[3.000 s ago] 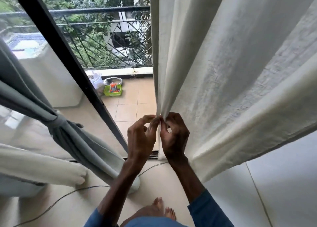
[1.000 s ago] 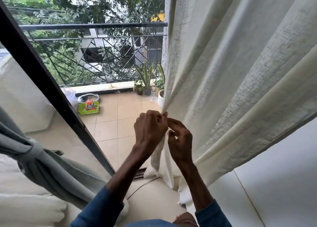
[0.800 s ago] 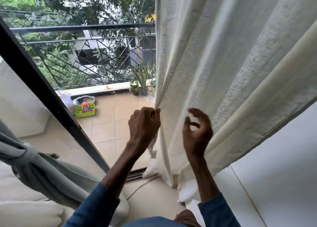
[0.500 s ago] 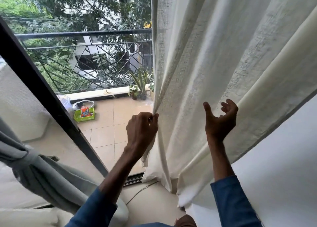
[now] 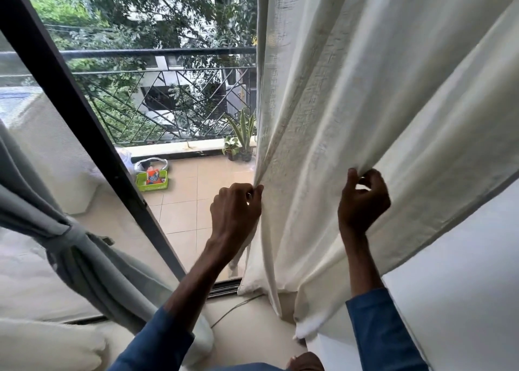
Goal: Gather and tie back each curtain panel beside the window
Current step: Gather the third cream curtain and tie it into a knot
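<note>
A cream curtain panel (image 5: 351,112) hangs loose on the right of the glass door and fills the upper right of the view. My left hand (image 5: 236,210) pinches its left edge at about mid height. My right hand (image 5: 362,199) is further right, fingers curled around a thick fold of the same panel. On the left, a grey curtain panel (image 5: 92,261) is bunched together and bound with a grey tie-back (image 5: 60,230).
A black door frame (image 5: 84,134) slants across the left. Beyond the glass lie a tiled balcony with a railing (image 5: 157,53), potted plants (image 5: 238,143) and a green basket (image 5: 153,181). A thin cable (image 5: 233,310) runs along the floor. A white wall (image 5: 463,286) stands to the right.
My right hand let go of the edge beside my left hand, swung out to the right and closed on a fold further along the panel. My left hand kept its pinch on the edge.
</note>
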